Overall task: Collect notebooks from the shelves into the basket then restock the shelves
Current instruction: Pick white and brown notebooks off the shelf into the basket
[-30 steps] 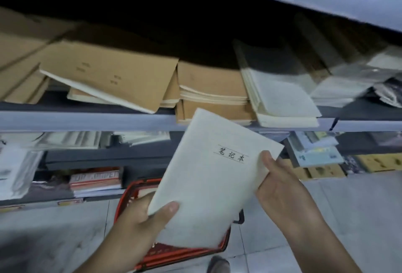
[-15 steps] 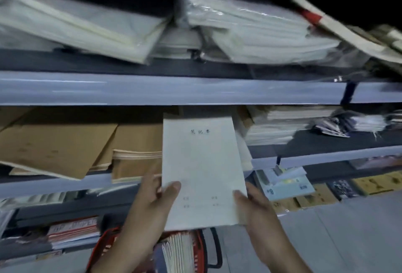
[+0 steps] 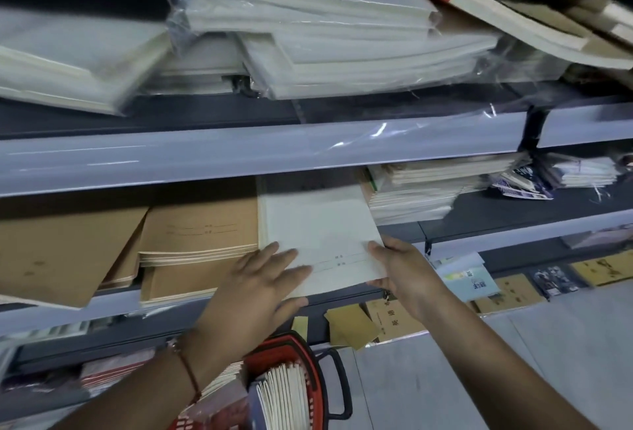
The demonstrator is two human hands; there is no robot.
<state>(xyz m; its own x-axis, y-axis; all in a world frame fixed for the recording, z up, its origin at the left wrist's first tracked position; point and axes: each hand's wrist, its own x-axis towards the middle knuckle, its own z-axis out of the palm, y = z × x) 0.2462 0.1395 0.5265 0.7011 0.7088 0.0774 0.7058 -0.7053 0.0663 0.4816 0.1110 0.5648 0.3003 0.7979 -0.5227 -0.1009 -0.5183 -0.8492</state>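
Both hands, left hand (image 3: 253,279) and right hand (image 3: 400,268), on white notebook (image 3: 318,227).

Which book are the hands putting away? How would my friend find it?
Find the middle shelf, under the long grey ledge. The white notebook lies flat there, between the brown notebooks and a pale stack. It is the only one being touched: the left hand rests on its near corner and the right hand holds its near edge.
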